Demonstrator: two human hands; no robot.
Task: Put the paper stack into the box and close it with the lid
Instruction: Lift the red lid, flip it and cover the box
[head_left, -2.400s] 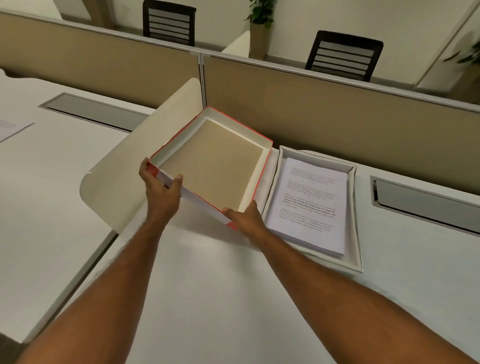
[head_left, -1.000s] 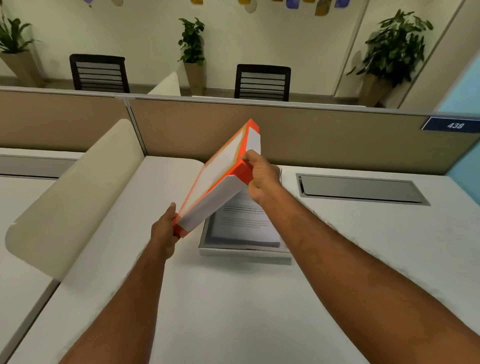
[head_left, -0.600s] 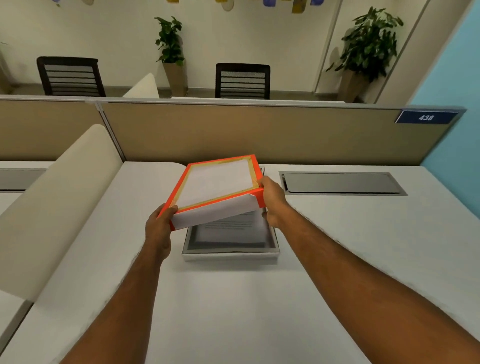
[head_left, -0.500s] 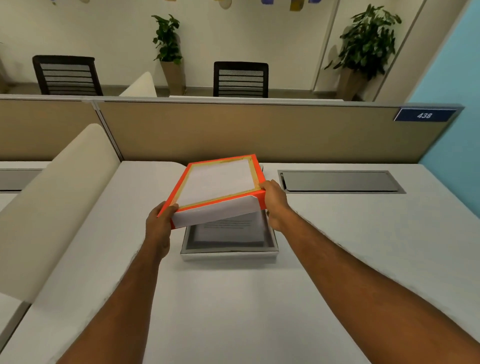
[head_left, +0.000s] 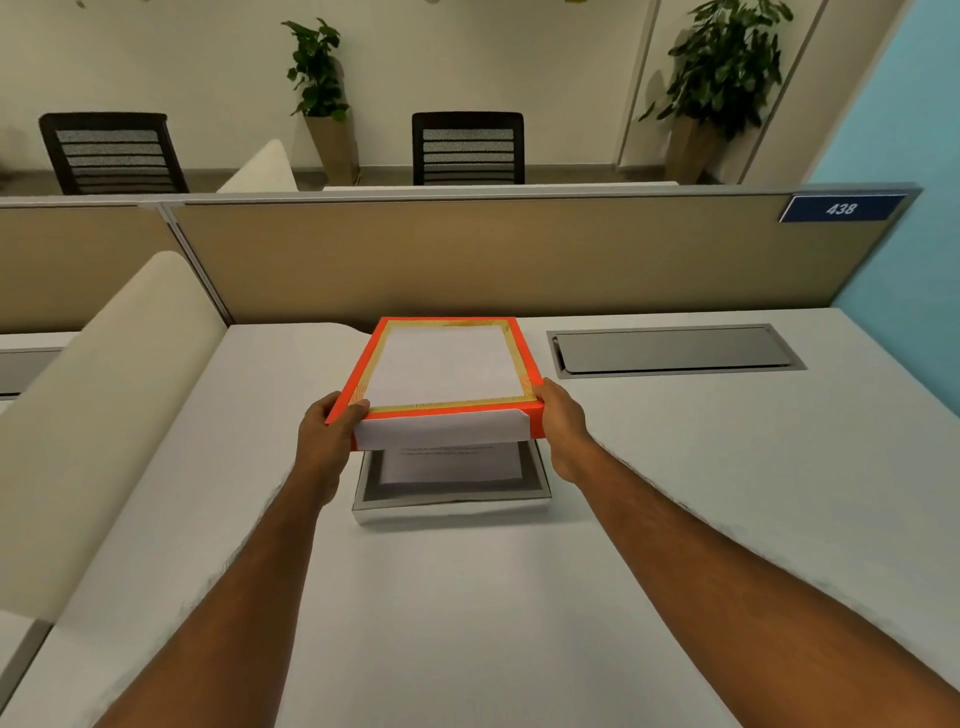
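Lid poised over the box, both hands on its corners

Lid in hand, you hold it roughly level above the box, which sits on the bench right in front of you. Your left hand is curled around the near-left corner, thumb on top of the orange rim; your right hand is wrapped against the near-right corner, fingers under the side wall. Both hands are closed on the lid and carry nothing else. Gripping the two near corners gives you control of tilt, so all four walls can come down together.

The paper stack already lies inside the box, printed side up, with its near part showing below the lid's front wall. The lid sits a little farther back than the box, so its near edge does not yet line up with the box's near rim. You probably need to draw it toward you before lowering, or the near wall may land on the paper.

Around you, the bench is bare near the box. A grey cable hatch lies well to the right, a cream side divider stands to the left, and a tan partition runs behind. None of them blocks the way down.
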